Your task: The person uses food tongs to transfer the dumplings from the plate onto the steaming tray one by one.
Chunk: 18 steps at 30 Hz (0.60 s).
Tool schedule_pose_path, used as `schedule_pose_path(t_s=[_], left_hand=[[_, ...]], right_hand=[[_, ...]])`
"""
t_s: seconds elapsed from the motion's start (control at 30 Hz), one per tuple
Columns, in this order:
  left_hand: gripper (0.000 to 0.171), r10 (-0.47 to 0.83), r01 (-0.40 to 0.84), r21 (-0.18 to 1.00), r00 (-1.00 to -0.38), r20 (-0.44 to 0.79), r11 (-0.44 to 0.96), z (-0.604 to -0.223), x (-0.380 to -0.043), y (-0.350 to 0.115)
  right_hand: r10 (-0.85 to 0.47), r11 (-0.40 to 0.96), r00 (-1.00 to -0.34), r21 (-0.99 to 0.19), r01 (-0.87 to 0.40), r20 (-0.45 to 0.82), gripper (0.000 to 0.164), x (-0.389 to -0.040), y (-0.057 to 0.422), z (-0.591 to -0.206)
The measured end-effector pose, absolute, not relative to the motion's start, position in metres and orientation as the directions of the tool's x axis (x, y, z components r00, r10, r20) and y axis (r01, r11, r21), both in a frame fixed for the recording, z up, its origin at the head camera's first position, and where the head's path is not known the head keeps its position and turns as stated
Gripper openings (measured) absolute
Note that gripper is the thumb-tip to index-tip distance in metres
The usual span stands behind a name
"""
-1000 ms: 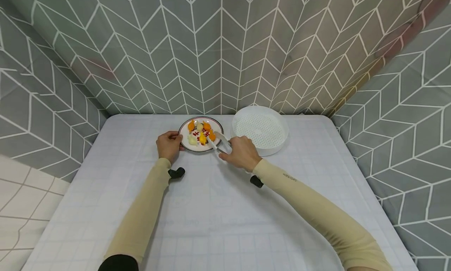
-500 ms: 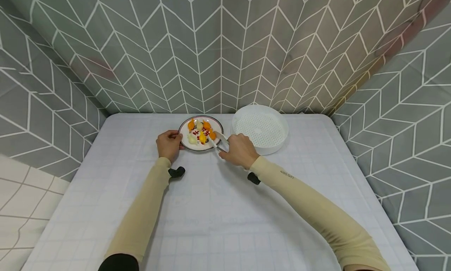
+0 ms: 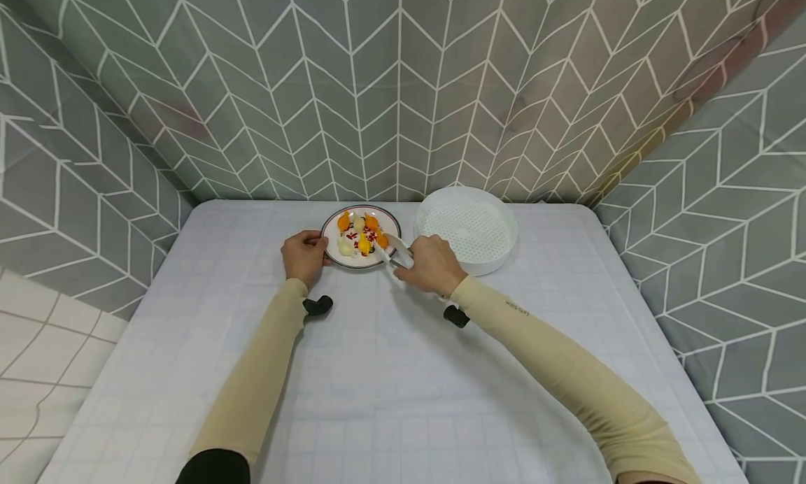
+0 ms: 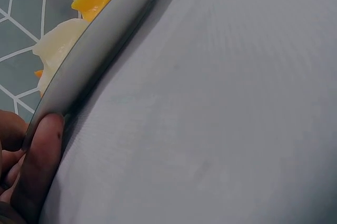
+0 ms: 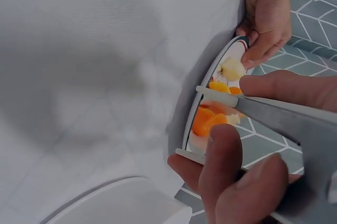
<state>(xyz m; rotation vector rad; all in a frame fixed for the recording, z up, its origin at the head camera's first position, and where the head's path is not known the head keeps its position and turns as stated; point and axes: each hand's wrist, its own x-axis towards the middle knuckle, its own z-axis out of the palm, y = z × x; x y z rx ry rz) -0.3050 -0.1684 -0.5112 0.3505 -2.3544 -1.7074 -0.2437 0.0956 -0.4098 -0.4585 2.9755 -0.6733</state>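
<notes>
At the table's back, my left hand [image 3: 305, 257] pinches the left rim of a round plate [image 3: 352, 262] with a dark edge. The thumb and fingers also show at the rim in the left wrist view. Several glossy yellow, orange and pale lumps lie on the plate, among them a yellow piece [image 4: 96, 1] and a pale one [image 4: 59, 45]; their kind is unclear. My right hand [image 3: 433, 266] holds metal tongs [image 5: 274, 121] with white tips over the plate's right side. The tips stand apart, with an orange piece [image 5: 209, 122] seen between them; whether they touch it I cannot tell.
Just right of the plate stands a round white basket [image 3: 485, 267] with a perforated bottom, close to my right hand. A white cloth [image 3: 378, 372] covers the table. Grey patterned curtains [image 3: 403, 85] hang behind and at both sides.
The view has shifted slightly. Both hands, the tongs and the plate stay practically where they were.
</notes>
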Motion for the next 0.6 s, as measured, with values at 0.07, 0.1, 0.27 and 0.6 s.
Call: schedule_pose_path(t_s=[0.07, 0.1, 0.27, 0.6], left_hand=[[0.025, -0.311, -0.060, 0.951, -0.950, 0.040, 0.303, -0.511, -0.305, -0.168], [0.025, -0.314, -0.057, 0.952, -0.949, 0.043, 0.302, -0.511, -0.304, -0.168], [0.025, -0.316, -0.068, 0.954, -0.948, 0.028, 0.291, -0.512, -0.304, -0.168], [0.025, -0.318, -0.084, 0.953, -0.948, 0.013, 0.290, -0.513, -0.307, -0.168]], right_hand=[[-0.303, 0.853, -0.953, -0.446, -0.271, -0.002, 0.035, -0.244, 0.096, -0.408], [-0.303, 0.852, -0.953, -0.451, -0.266, -0.012, 0.035, -0.244, 0.096, -0.408], [-0.299, 0.853, -0.953, -0.459, -0.249, -0.039, 0.036, -0.244, 0.098, -0.402], [-0.302, 0.859, -0.953, -0.436, -0.268, -0.009, 0.038, -0.250, 0.112, -0.378]])
